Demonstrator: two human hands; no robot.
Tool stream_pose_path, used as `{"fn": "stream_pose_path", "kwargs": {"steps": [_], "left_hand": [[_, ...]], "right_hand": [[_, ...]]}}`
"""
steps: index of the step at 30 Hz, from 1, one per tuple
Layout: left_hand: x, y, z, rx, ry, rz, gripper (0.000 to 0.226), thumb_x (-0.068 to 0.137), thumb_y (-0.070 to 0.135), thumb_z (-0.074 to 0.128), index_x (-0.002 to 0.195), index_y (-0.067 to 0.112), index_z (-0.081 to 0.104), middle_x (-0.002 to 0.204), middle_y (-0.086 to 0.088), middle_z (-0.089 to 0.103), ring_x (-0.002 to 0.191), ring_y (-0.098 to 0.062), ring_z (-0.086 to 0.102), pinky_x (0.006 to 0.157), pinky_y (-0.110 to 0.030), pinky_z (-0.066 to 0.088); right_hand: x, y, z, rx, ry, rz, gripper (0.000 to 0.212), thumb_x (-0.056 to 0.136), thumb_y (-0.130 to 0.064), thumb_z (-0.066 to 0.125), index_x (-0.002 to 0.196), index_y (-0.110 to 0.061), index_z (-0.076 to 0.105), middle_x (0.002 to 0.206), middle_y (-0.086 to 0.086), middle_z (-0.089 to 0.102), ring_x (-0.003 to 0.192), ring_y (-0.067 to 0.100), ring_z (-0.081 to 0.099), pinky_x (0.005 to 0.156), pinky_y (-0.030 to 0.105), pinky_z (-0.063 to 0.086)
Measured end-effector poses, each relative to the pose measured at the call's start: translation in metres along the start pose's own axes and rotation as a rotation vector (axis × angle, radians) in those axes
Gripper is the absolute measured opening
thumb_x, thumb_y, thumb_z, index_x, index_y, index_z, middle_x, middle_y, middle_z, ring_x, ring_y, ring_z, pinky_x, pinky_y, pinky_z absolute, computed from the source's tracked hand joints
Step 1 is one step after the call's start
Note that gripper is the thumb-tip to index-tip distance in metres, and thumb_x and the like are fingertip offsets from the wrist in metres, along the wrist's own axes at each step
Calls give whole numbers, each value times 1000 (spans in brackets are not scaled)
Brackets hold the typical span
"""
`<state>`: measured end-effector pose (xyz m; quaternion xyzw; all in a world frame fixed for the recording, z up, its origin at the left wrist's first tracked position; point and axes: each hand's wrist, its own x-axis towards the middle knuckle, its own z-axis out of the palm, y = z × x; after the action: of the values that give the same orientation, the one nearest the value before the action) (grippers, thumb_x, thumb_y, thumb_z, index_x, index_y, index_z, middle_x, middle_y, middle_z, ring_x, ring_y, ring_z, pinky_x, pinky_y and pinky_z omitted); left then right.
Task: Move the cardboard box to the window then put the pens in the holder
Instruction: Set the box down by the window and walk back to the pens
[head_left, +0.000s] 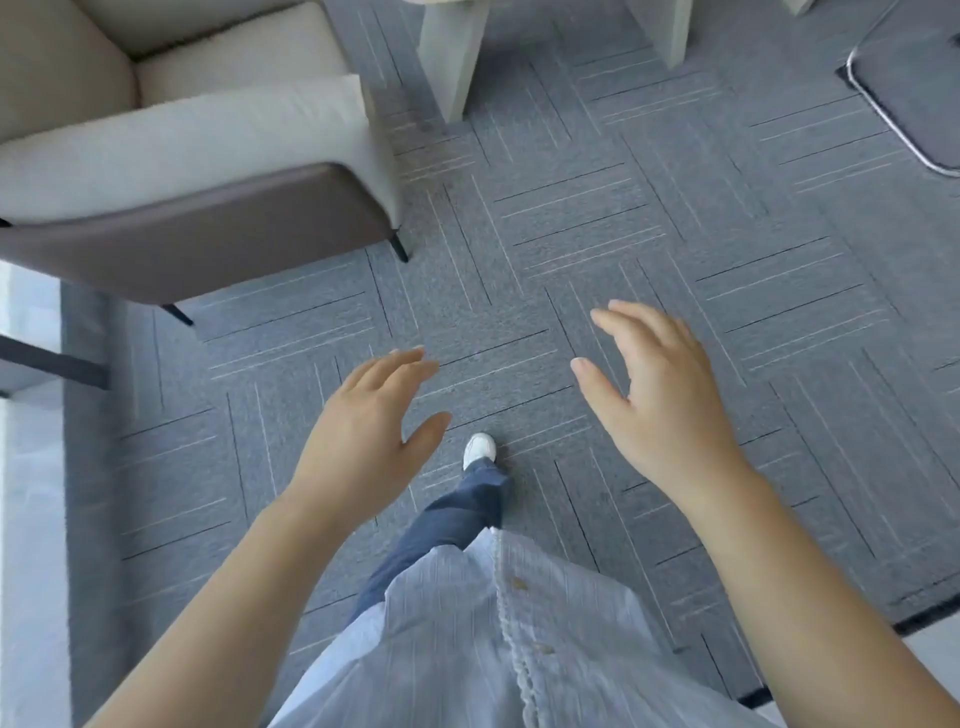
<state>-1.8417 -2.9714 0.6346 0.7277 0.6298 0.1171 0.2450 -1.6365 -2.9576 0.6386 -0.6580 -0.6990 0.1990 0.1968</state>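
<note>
My left hand (366, 421) and my right hand (657, 395) are both held out in front of me over the grey carpet, palms facing each other, fingers apart and holding nothing. Neither the cardboard box, the pens nor the holder is in view. One of my feet, in a white shoe (479, 450), is stepped forward between the two hands.
A beige armchair (197, 156) with dark thin legs stands at the upper left. White table legs (453, 57) rise at the top centre. A dark mat with a pale rim (914, 88) lies at the upper right. A bright window ledge (28, 493) runs down the left edge.
</note>
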Motion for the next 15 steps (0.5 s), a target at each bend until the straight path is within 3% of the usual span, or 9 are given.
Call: {"fn": "stream_pose_path", "kwargs": {"steps": [8, 15], "left_hand": [[183, 58, -15, 56, -102, 302, 45, 82, 23, 56, 123, 8, 45, 138, -11, 45, 128, -30, 38, 104, -38, 30], [315, 122, -1, 57, -146, 384, 43, 83, 27, 54, 122, 11, 47, 137, -8, 46, 127, -29, 38, 103, -34, 29]], "right_hand": [[82, 54, -35, -35, 109, 234, 47, 80, -34, 46, 114, -3, 53, 124, 19, 54, 117, 35, 47, 98, 45, 33], [146, 119, -56, 36, 161, 453, 46, 79, -33, 47, 116, -6, 53, 128, 15, 52, 121, 31, 43, 101, 43, 31]]}}
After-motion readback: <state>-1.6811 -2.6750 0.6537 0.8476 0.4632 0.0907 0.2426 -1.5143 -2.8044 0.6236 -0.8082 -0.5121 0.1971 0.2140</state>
